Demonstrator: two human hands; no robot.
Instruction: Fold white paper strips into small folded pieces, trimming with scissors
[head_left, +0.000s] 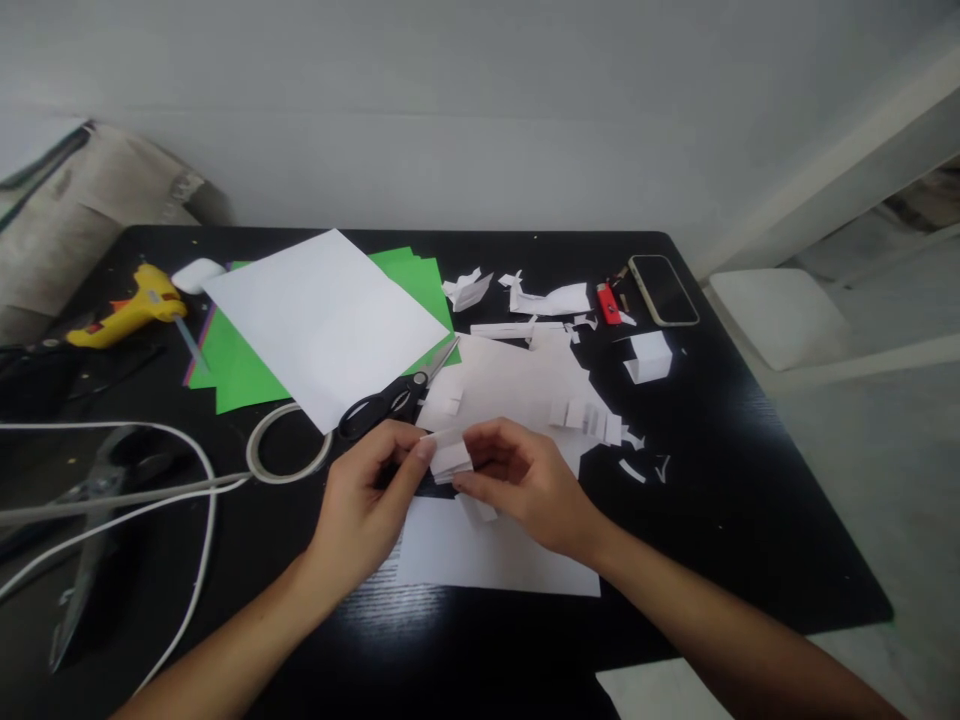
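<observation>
A small piece of folded white paper (pixel 451 458) is held up between both hands over the table. My left hand (pixel 375 490) pinches its left edge between thumb and finger. On the other side, my right hand (pixel 525 485) grips its right edge with thumb and fingers. Below the hands lies a white paper sheet (pixel 502 560). Just beyond them are black-handled scissors (pixel 397 395), partly open and pointing away to the right. Cut paper strips (pixel 589 420) lie on another white sheet (pixel 510 370) to the right of the scissors.
Green paper (pixel 255 385) lies under a white square sheet (pixel 326 320). Left are a yellow glue gun (pixel 135 310), a tape roll (pixel 259 450), white cable (pixel 206 540) and pliers (pixel 90 550). Far right hold a red lighter (pixel 608 303), phone (pixel 664 290) and folded paper (pixel 649 357).
</observation>
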